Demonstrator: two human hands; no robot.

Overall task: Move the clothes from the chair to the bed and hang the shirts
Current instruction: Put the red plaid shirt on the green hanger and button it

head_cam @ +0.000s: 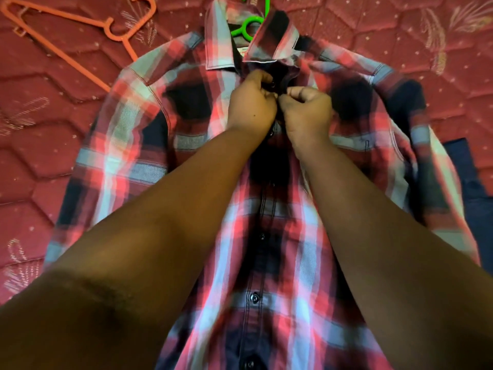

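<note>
Entry, head view. I am taking the plaid shirt [186, 161] as my landmark; it is lying flat, front up, on the red quilted bed [34, 145], with its long axis running from the collar at the far end down toward me along the button placket.

Both hands are meeting at the top of that placket, just below the collar. The left hand [253, 102] is pinching the left edge of the placket beside a dark button [272, 84]; the right hand [306, 113] is clenching the opposite edge, fingers curled into the cloth. The two grips are touching each other over the centre line, so neither hand is nearer than the other. I am judging the step in hand to be fastening that upper button (the lower buttons on the placket look done up, though blur makes this uncertain).

A green hanger [244, 29] is sitting inside the shirt, its hook poking out beyond the collar, away from me. An orange hanger [80, 33] is lying loose on the bed off the shirt's left shoulder, well apart from the hands. A dark blue garment [469, 188] is showing from under the shirt's right sleeve.

Nothing is standing between the hands and the button; the flipped collar is crowding it from above.
</note>
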